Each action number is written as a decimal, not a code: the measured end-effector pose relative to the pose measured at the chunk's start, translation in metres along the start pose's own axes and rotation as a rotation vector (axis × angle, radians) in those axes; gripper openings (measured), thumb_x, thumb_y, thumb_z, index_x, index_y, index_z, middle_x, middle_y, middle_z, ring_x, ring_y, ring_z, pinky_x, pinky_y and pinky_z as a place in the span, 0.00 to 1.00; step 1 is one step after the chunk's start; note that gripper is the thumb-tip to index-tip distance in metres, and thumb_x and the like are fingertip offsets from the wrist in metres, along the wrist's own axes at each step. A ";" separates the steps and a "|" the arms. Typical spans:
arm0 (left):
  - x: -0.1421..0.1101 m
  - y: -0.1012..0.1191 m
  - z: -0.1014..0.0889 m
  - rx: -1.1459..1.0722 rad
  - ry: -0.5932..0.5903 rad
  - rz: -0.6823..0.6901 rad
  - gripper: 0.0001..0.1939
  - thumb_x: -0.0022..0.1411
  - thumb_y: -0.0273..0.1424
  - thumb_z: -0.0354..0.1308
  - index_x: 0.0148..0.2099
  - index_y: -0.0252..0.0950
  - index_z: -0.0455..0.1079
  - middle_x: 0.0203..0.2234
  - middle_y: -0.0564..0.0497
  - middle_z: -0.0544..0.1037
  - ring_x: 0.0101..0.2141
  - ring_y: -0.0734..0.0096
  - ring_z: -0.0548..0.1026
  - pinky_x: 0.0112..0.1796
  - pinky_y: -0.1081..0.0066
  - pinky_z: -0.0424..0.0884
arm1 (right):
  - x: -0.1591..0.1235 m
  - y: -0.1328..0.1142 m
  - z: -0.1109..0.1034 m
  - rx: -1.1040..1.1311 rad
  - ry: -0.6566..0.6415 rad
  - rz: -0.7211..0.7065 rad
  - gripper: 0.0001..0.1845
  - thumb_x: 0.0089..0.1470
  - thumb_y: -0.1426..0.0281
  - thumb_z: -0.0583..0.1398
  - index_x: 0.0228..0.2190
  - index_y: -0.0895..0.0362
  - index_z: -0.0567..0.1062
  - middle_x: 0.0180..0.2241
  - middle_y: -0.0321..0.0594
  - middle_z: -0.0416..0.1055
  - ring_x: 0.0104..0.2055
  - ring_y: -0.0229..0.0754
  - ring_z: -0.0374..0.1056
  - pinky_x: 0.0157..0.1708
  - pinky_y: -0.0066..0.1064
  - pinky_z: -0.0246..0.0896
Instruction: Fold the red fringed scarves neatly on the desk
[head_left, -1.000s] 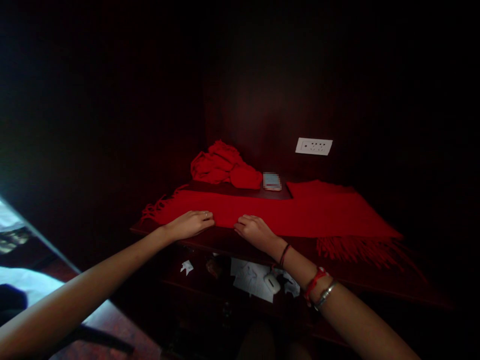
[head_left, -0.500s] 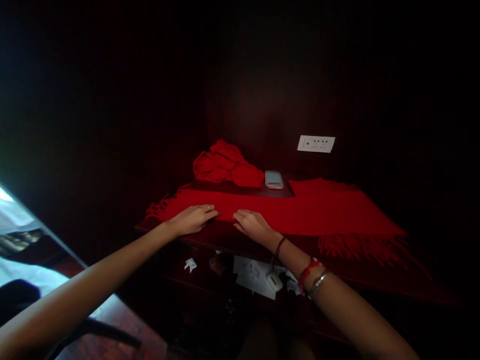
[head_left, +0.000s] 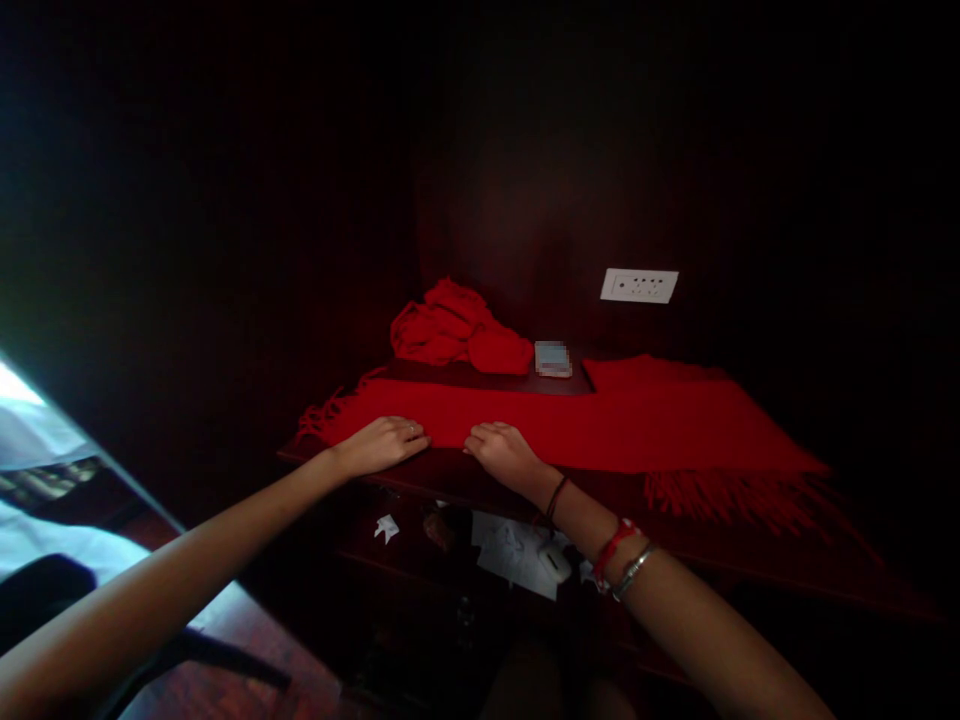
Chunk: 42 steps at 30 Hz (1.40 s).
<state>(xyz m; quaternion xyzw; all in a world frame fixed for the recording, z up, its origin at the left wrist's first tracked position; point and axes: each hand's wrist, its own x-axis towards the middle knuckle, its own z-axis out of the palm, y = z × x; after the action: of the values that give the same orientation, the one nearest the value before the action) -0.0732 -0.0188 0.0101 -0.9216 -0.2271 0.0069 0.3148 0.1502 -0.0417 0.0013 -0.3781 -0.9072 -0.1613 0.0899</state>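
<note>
A long red scarf [head_left: 600, 425] with fringed ends lies spread across a dark wooden table [head_left: 757, 565]. My left hand [head_left: 382, 445] and my right hand [head_left: 501, 452] rest side by side on the scarf's near edge, left of its middle. The fingers of both are curled together at the cloth's edge, with the fingertips pointing toward each other. My right wrist bears a dark cord, a red band and a metal bangle.
A crumpled red cloth [head_left: 457, 335] and a phone [head_left: 553, 358] sit at the back of the table. A white wall socket [head_left: 639, 285] is above them. Papers [head_left: 514, 548] and a small white object [head_left: 555, 565] lie on a lower shelf. A dark chair [head_left: 45, 590] is at the lower left.
Both hands stay on the scarf's near edge with only slight shifts. The view has drifted a little, so the table sits slightly further right.
</note>
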 end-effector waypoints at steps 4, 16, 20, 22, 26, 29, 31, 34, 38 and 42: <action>-0.002 -0.001 -0.001 0.006 0.003 0.034 0.12 0.59 0.23 0.42 0.42 0.33 0.64 0.29 0.47 0.71 0.30 0.69 0.68 0.30 0.71 0.63 | -0.001 -0.003 -0.004 -0.057 -0.006 -0.070 0.09 0.53 0.74 0.48 0.31 0.61 0.68 0.32 0.43 0.67 0.37 0.40 0.61 0.35 0.30 0.52; 0.014 0.003 -0.010 -0.444 -0.050 -0.118 0.19 0.62 0.37 0.35 0.51 0.40 0.58 0.48 0.50 0.63 0.47 0.70 0.61 0.47 0.69 0.55 | -0.009 -0.002 0.000 -0.035 0.037 0.005 0.09 0.53 0.72 0.50 0.31 0.58 0.69 0.31 0.40 0.66 0.35 0.38 0.59 0.33 0.28 0.51; 0.014 0.002 -0.002 -0.646 -0.250 -0.114 0.23 0.62 0.41 0.32 0.58 0.48 0.40 0.57 0.56 0.43 0.56 0.66 0.41 0.52 0.61 0.43 | -0.009 -0.002 0.002 -0.011 0.041 0.004 0.12 0.54 0.71 0.48 0.31 0.58 0.70 0.30 0.40 0.65 0.34 0.37 0.58 0.32 0.27 0.51; 0.009 -0.002 0.003 -0.702 -0.334 -0.151 0.22 0.62 0.42 0.29 0.58 0.50 0.36 0.58 0.58 0.39 0.56 0.65 0.37 0.52 0.59 0.40 | -0.009 -0.002 0.003 0.010 0.046 -0.001 0.13 0.55 0.70 0.47 0.30 0.57 0.71 0.30 0.40 0.64 0.34 0.37 0.58 0.33 0.27 0.51; 0.001 -0.011 0.007 -0.749 -0.390 -0.256 0.22 0.62 0.41 0.25 0.58 0.52 0.37 0.58 0.59 0.39 0.56 0.65 0.37 0.52 0.58 0.39 | -0.009 -0.002 0.003 0.079 0.068 0.005 0.14 0.54 0.68 0.48 0.30 0.58 0.72 0.30 0.39 0.64 0.34 0.37 0.58 0.34 0.26 0.52; 0.009 -0.010 0.007 -0.698 -0.337 -0.318 0.22 0.62 0.41 0.26 0.58 0.51 0.40 0.58 0.58 0.40 0.56 0.65 0.38 0.52 0.57 0.39 | -0.009 -0.002 0.003 0.135 0.087 0.014 0.14 0.53 0.67 0.49 0.30 0.58 0.72 0.30 0.39 0.64 0.34 0.36 0.58 0.35 0.26 0.52; 0.022 -0.005 0.008 -0.647 -0.233 -0.307 0.22 0.62 0.40 0.28 0.58 0.49 0.41 0.58 0.58 0.40 0.56 0.67 0.38 0.52 0.59 0.39 | -0.010 -0.001 0.004 0.172 0.095 0.015 0.14 0.53 0.67 0.49 0.30 0.58 0.73 0.29 0.39 0.64 0.34 0.36 0.58 0.35 0.26 0.52; 0.042 0.001 0.013 -0.637 -0.196 -0.246 0.21 0.63 0.38 0.30 0.58 0.47 0.41 0.58 0.56 0.41 0.56 0.69 0.39 0.52 0.61 0.42 | -0.011 0.001 0.006 0.236 0.115 0.014 0.14 0.53 0.68 0.49 0.30 0.58 0.73 0.28 0.39 0.64 0.35 0.35 0.58 0.36 0.26 0.51; 0.047 0.001 0.024 -0.637 -0.231 -0.249 0.22 0.62 0.39 0.32 0.59 0.45 0.40 0.57 0.54 0.43 0.56 0.69 0.41 0.52 0.61 0.43 | -0.011 0.002 0.007 0.344 0.137 0.029 0.14 0.52 0.70 0.49 0.28 0.58 0.74 0.28 0.38 0.65 0.34 0.34 0.59 0.36 0.25 0.52; 0.042 -0.003 0.028 -0.615 -0.229 -0.258 0.23 0.62 0.41 0.31 0.59 0.46 0.38 0.57 0.54 0.43 0.56 0.67 0.41 0.52 0.60 0.43 | -0.011 0.008 0.006 0.407 0.154 0.136 0.13 0.52 0.70 0.49 0.31 0.58 0.73 0.31 0.39 0.67 0.36 0.35 0.60 0.38 0.26 0.53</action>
<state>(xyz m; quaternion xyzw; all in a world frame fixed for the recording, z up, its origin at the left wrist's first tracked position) -0.0414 0.0170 -0.0056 -0.9302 -0.3671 0.0017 -0.0067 0.1630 -0.0416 -0.0060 -0.3989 -0.8840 0.0030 0.2438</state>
